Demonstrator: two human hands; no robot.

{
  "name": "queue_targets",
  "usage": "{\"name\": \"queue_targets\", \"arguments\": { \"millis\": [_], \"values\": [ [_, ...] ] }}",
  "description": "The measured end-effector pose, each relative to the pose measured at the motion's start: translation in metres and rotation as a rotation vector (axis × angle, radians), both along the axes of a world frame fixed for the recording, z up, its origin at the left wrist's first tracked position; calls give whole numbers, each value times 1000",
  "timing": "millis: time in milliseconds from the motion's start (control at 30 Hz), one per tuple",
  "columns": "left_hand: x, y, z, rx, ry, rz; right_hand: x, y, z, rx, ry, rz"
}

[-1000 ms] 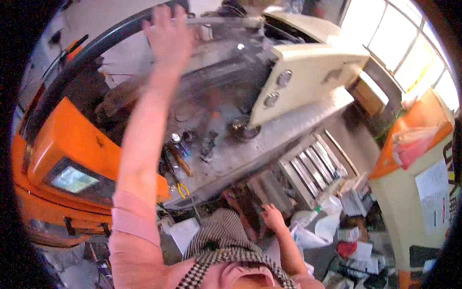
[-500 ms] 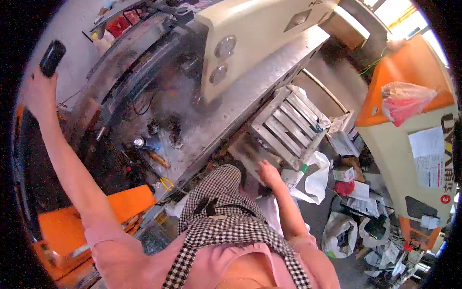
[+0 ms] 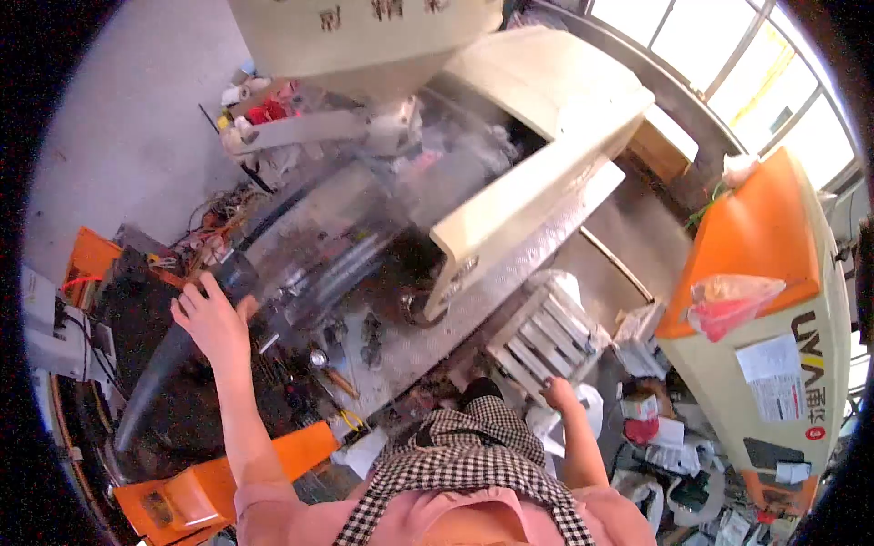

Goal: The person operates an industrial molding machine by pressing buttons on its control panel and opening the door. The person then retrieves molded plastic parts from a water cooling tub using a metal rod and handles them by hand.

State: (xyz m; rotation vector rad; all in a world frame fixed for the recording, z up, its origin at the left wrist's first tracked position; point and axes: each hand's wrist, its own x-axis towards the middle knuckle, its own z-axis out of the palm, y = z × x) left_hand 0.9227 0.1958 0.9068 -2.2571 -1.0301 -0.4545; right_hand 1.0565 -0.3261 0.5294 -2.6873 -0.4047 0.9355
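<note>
At the left, my left hand [image 3: 216,326] reaches over the machine, its fingers and thumb around a black cylindrical object [image 3: 238,271]. The object's far end shows beyond my fingers; its exact kind is unclear. Beneath that hand runs a dark, curved machine part [image 3: 159,378]. My right hand [image 3: 561,395] hangs low at the near edge of a grey slatted stool [image 3: 548,332], fingers curled together. Nothing shows in it, and whether it touches the stool I cannot tell. A bottle or can with a silvery top [image 3: 319,359] lies between the hands on the machine bed.
Beige machine covers [image 3: 528,196] rise ahead, with a metal ledge [image 3: 410,355] below. Yellow-handled pliers [image 3: 351,419] lie beside an orange panel [image 3: 309,450]. At the right stands an orange and beige machine [image 3: 742,337], with bags and papers [image 3: 683,455] on the floor.
My view has swung left. My left hand has come in from far out, near the floor's edge, to over the machine with the black object. My right hand is now by the stool's near edge.
</note>
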Motion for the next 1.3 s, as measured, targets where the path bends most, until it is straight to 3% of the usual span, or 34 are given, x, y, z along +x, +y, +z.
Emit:
{"name": "queue_targets", "arguments": {
  "millis": [33, 133, 167, 233, 367, 400, 533, 667, 733, 800, 867, 1033, 1300],
  "values": [
    [1, 1, 7, -41, 28, -32, 6, 15, 52, 9, 43, -82],
    [-2, 4, 24, -201, 63, -21, 28, -2, 11, -9, -69, 43],
    [-2, 6, 24, -177, 43, -52, 43, 4, 8, -100, 92, -20],
    [4, 7, 30, -245, 54, -14, 61, 10, 4, -51, 50, 52],
    [7, 15, 28, -320, 116, 65, 104, 54, 37, -37, 31, 199],
    [11, 15, 27, -290, 114, 70, 118, 63, 40, -74, 184, 79],
    [22, 16, 32, -377, 111, 217, 162, 101, 47, -186, 187, 351],
    [16, 18, 19, -460, 166, 288, 187, 119, 52, -181, 292, 350],
    [22, 20, 30, -452, 162, 326, 207, 132, 74, -156, 255, 478],
    [21, 16, 32, -537, 165, 319, 222, 59, -108, 262, 146, 740],
    [9, 21, 19, -535, 115, 291, 218, 123, 63, 49, 260, 390],
    [12, 23, 19, -562, 99, 348, 237, 125, 54, 138, 533, 145],
    [11, 24, 16, -561, 167, 408, 241, 120, 36, 189, 695, -86]
  ]
}}
